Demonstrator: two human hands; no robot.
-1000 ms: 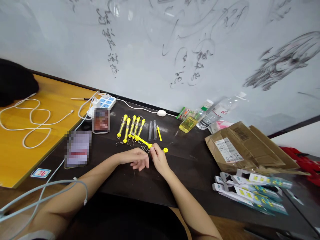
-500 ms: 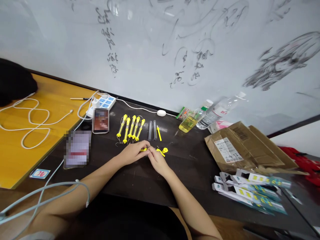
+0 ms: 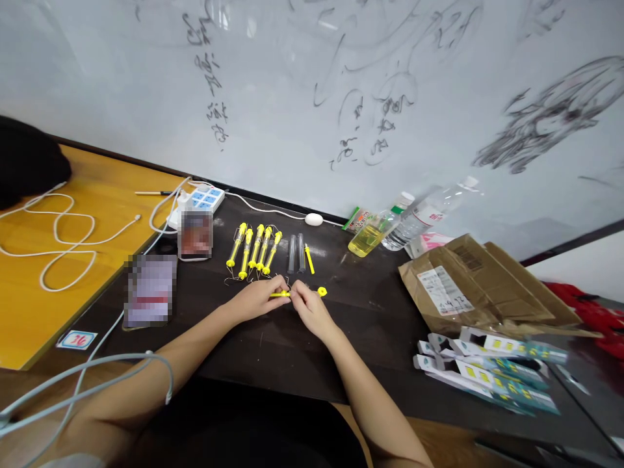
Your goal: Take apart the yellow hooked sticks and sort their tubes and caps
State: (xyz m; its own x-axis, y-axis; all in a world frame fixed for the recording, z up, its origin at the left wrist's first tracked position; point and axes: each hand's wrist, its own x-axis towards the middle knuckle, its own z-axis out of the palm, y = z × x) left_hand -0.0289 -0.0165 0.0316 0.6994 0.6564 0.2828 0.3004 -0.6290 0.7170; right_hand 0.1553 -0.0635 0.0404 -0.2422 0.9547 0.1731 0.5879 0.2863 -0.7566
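Note:
My left hand (image 3: 258, 299) pinches a thin yellow plastic rod (image 3: 279, 294), part of a spring scale, over the dark table. Fingertips of my right hand (image 3: 312, 312) close at the rod's right end; what they grip there is hidden. Just beyond the right hand lies a yellow cap (image 3: 322, 292). Several assembled yellow tubular spring scales (image 3: 253, 252) with wire hooks lie side by side beyond my left hand. To their right are two clear tubes (image 3: 292, 253) and another yellow rod (image 3: 310, 259).
Two phones lie left, one flat (image 3: 151, 292), one near the power strip (image 3: 207, 198). At the back right stand an oil bottle (image 3: 368, 240) and a water bottle (image 3: 419, 221). A cardboard parcel (image 3: 468, 279) and several opened boxes (image 3: 492, 370) lie right. A cable (image 3: 88, 357) crosses my left forearm.
My hands have shifted slightly, and more of the yellow rod now shows between them. The yellow piece beside my right fingers is no longer visible; the cap stays on the table.

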